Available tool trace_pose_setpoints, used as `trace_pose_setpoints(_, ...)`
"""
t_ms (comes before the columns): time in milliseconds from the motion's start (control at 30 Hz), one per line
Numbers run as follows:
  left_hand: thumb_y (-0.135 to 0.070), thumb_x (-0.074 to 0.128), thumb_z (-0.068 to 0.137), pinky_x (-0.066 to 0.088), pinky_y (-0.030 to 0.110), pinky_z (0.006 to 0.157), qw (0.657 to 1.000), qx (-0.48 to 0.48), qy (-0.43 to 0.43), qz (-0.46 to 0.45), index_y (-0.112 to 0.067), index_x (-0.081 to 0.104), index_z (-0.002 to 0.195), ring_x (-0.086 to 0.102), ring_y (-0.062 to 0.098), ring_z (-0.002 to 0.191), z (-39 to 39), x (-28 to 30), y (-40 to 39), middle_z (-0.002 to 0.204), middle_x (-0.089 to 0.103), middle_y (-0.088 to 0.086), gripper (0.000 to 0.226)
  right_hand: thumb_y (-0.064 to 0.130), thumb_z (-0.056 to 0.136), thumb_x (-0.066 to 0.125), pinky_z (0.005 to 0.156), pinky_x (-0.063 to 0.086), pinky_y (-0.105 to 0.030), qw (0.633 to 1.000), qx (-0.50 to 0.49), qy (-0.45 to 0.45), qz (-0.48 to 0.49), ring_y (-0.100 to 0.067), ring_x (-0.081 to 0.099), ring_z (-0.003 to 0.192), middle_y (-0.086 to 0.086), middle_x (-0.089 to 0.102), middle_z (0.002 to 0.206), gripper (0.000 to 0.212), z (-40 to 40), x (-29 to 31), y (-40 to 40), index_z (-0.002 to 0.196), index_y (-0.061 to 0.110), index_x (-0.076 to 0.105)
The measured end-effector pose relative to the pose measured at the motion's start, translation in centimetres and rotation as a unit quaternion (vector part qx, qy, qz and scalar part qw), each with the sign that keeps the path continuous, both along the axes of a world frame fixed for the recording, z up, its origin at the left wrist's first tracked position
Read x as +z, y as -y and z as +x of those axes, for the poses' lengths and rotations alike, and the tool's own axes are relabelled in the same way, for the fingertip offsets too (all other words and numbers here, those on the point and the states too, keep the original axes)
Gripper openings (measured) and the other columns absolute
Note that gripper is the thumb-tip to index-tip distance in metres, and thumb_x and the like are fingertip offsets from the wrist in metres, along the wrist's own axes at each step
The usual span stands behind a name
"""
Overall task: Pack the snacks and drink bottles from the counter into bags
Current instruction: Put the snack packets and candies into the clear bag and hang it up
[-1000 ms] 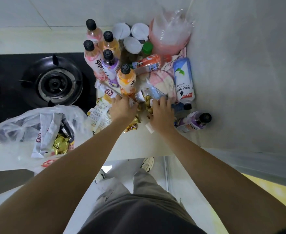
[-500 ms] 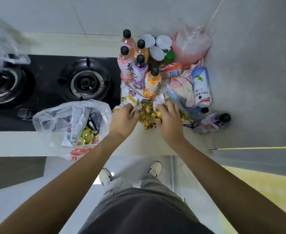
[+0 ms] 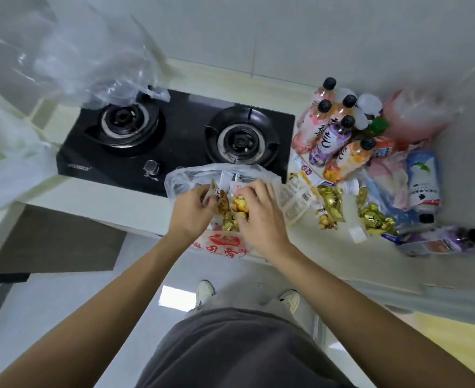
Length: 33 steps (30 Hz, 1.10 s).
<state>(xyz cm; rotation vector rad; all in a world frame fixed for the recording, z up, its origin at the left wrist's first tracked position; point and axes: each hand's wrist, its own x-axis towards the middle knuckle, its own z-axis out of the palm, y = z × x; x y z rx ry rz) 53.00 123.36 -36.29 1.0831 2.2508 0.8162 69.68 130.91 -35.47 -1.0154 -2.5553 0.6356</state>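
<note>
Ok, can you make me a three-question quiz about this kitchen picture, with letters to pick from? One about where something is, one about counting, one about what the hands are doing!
1. Where is the white plastic bag the hands are over?
A. at the counter's front edge, in front of the stove
B. on the floor
C. among the bottles

2. How many burners does the stove have?
A. one
B. two
C. four

3. What are the hands doing?
A. hanging idle
B. gripping snack packets
C. twisting a bottle cap

Answers: 1 A, the bag sits by the stove knob. 2 B, two rings show. 3 B, fingers curl round packets above the bag.
</note>
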Motion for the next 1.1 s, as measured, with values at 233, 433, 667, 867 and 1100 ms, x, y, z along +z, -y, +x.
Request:
trace_pose_setpoints(233,-0.022,0.053,0.093,0.061,0.050,0.068,0.993,0.019,0.094,-0.073,-0.015,0.052,0.068,0.069,0.032,0.072,-4.8,-4.1,-0.1,0.071,0.067,0.010,0.026,0.008,0.080,0.078,0.087,0.055,-0.033,0.997,-0.014,0.068,-0.042,-0.022,0.045,0.119,0.000,0.047,0.120,0.039,-5.3,-4.1,1.3,0.114,0.016,0.060)
trace_pose_setpoints(433,-0.018,0.054,0.099,0.053,0.042,0.090,0.992,-0.097,0.003,-0.080,-0.012,0.062,0.128,0.063,0.031,0.108,-5.9,-4.1,-1.3,0.115,0.069,0.010,0.031,0.021,0.085,0.076,0.097,0.051,-0.044,0.980,-0.106,0.166,-0.018,-0.027,0.042,0.122,-0.004,0.048,0.124,0.040,-5.9,-6.8,-1.0,0.121,0.016,0.060)
trace_pose_setpoints(667,-0.032,0.055,0.096,0.053,0.050,0.086,0.952,-0.223,-0.212,-0.006,-0.016,0.059,0.128,0.051,0.027,0.114,-5.1,-2.9,-1.2,0.124,0.059,0.004,0.036,0.024,0.084,0.063,0.099,0.047,-0.040,0.990,-0.075,0.118,0.026,-0.026,0.047,0.120,-0.004,0.051,0.125,0.032,-4.5,-3.7,0.9,0.115,0.015,0.060)
trace_pose_setpoints(867,-0.032,0.054,0.098,0.051,0.045,0.088,0.930,-0.270,-0.239,0.071,-0.015,0.057,0.131,0.051,0.027,0.116,0.1,-0.4,-2.9,0.128,0.057,0.003,0.038,0.025,0.095,0.057,0.095,0.045,-0.040,0.990,-0.113,0.053,0.066,-0.024,0.049,0.113,-0.002,0.051,0.119,0.023,2.3,-1.4,1.3,0.116,0.016,0.060)
trace_pose_setpoints(1100,-0.033,0.051,0.097,0.052,0.045,0.086,0.905,-0.362,-0.204,0.090,-0.017,0.053,0.137,0.052,0.027,0.118,11.0,-0.1,-8.6,0.130,0.055,0.003,0.044,0.022,0.091,0.058,0.097,0.050,-0.047,0.962,-0.245,0.116,0.041,-0.034,0.049,0.121,-0.013,0.053,0.131,0.038,13.7,-3.8,-3.3,0.127,0.010,0.057)
